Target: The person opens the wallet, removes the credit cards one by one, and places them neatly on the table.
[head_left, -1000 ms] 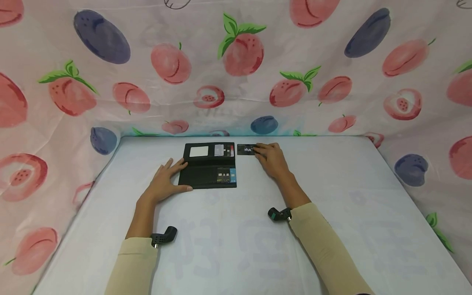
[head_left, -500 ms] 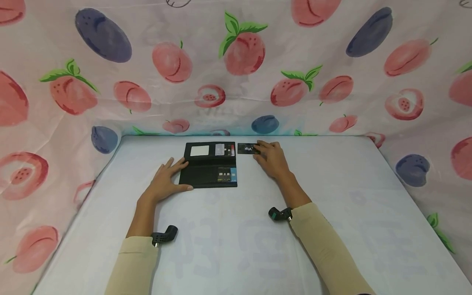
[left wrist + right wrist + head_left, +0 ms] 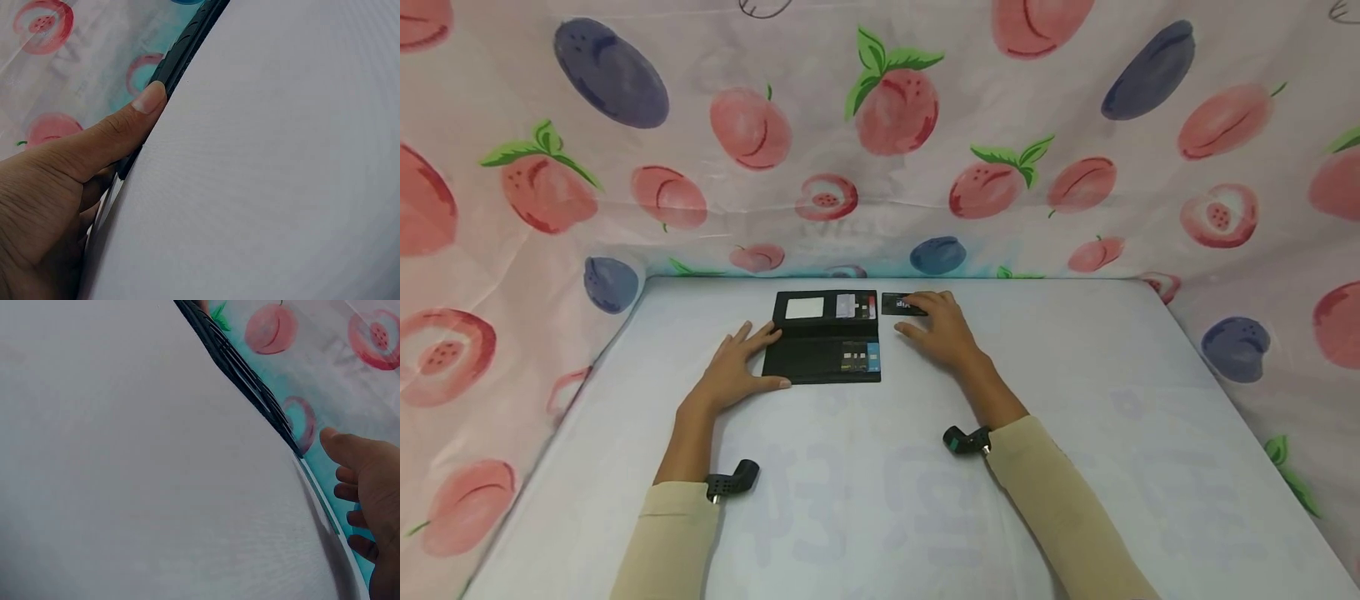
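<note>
A black wallet [image 3: 808,354] lies spread flat on the white table, with cards in its slots and a white window panel. My left hand [image 3: 730,371] rests on its left edge with the fingers spread; in the left wrist view the thumb [image 3: 150,100] lies along the wallet's near edge. Just right of the wallet's upper half lies a black card [image 3: 892,305] lettered "VIP". Fingertips of my right hand [image 3: 947,333] cover the card's right part. The right thumb [image 3: 337,439] stands apart from the card and points toward the wallet.
The white tabletop [image 3: 865,517] stretches toward me and to both sides. A fruit-printed curtain [image 3: 880,225] hangs right behind the table's back edge, close beyond the wallet and card. Black camera mounts [image 3: 733,481] sit on both wrists.
My right hand has shifted slightly left, covering more of the card, and its thumb has spread away from the fingers. The left hand, wallet and card stay in place.
</note>
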A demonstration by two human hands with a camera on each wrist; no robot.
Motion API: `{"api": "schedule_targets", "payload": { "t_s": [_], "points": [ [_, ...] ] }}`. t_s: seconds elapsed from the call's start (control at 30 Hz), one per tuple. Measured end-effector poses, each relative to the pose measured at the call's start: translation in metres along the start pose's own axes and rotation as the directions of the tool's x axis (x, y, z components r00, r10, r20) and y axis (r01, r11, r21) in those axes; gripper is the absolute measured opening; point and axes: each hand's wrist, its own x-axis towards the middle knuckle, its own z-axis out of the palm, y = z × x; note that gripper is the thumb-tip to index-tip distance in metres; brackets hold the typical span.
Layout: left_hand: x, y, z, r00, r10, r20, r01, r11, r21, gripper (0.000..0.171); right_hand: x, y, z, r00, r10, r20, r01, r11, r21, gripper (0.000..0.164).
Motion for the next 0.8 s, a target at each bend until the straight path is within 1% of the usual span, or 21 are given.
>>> {"api": "schedule_targets", "payload": {
  "t_s": [0.17, 0.4, 0.53, 0.67, 0.8],
  "points": [
    [-0.001, 0.0, 0.0, 1.0, 0.009, 0.0, -0.009, 1.0, -0.004, 0.1, 0.001, -0.008, 0.002, 0.999, -0.02, 0.038, 0.02, 1.0, 0.0, 0.062],
    [0.001, 0.0, 0.0, 1.0, 0.002, -0.002, -0.002, 1.0, -0.005, 0.1, 0.0, -0.024, 0.011, 0.992, -0.079, 0.103, 0.079, 0.997, 0.009, 0.065],
    [0.001, 0.0, 0.0, 1.0, -0.002, -0.002, 0.002, 1.0, -0.004, 0.1, -0.003, -0.035, 0.014, 0.987, -0.092, 0.13, 0.088, 0.995, 0.037, 0.067],
    [0.0, 0.001, 0.0, 1.0, -0.011, 0.0, 0.011, 1.0, -0.003, 0.1, -0.008, -0.045, 0.017, 0.982, -0.088, 0.169, 0.077, 0.995, 0.066, 0.07],
    [0.0, 0.0, 0.0, 1.0, -0.012, -0.001, 0.012, 1.0, -0.001, 0.1, -0.01, -0.052, 0.021, 0.975, -0.102, 0.196, 0.09, 0.994, 0.069, 0.07]
  ]
}}
